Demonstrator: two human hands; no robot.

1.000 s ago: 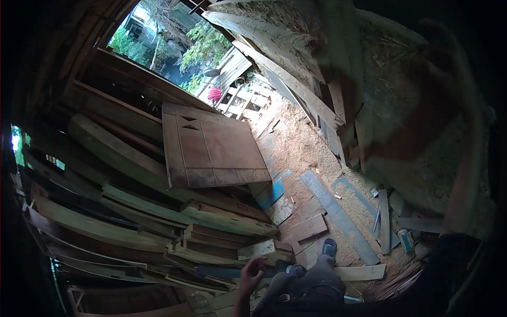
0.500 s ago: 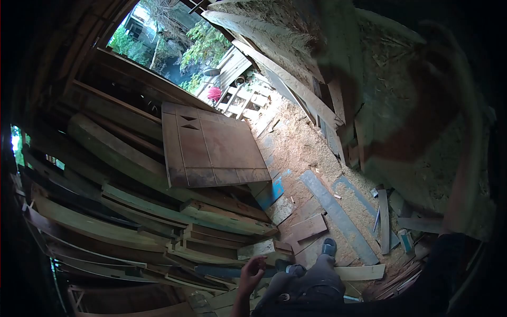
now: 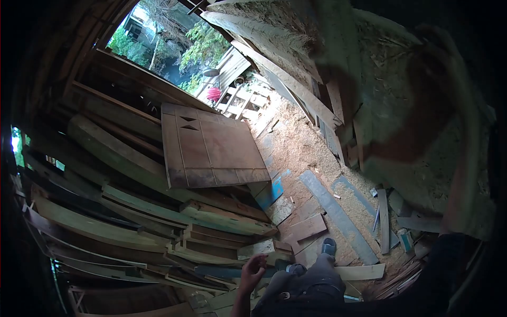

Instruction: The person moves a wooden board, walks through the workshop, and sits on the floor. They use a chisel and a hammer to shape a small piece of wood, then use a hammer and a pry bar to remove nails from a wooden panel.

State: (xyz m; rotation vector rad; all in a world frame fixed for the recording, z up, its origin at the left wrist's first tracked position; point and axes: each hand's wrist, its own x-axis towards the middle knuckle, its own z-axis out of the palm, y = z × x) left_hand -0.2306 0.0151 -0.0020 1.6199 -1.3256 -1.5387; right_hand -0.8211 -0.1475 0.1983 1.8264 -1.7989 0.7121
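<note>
My left hand hangs low in front of me, fingers loosely curled and a little apart, with nothing in it. Just beyond it is a pale block end on the stack of timber. My right arm reaches up along the right side, and my right hand is high in the dim upper right, at the large rough slab. Its fingers are too dark to make out. A dark arm-shaped shadow falls across the slab's face.
Long timber planks are stacked on the left, with a brown panel leaning above them. Sawdust covers the floor, where a grey board and loose offcuts lie near my feet. A bright opening shows plants outside.
Almost nothing differs. The view has shifted very slightly, and my left hand is a touch higher; my right arm stays raised by the slab.
</note>
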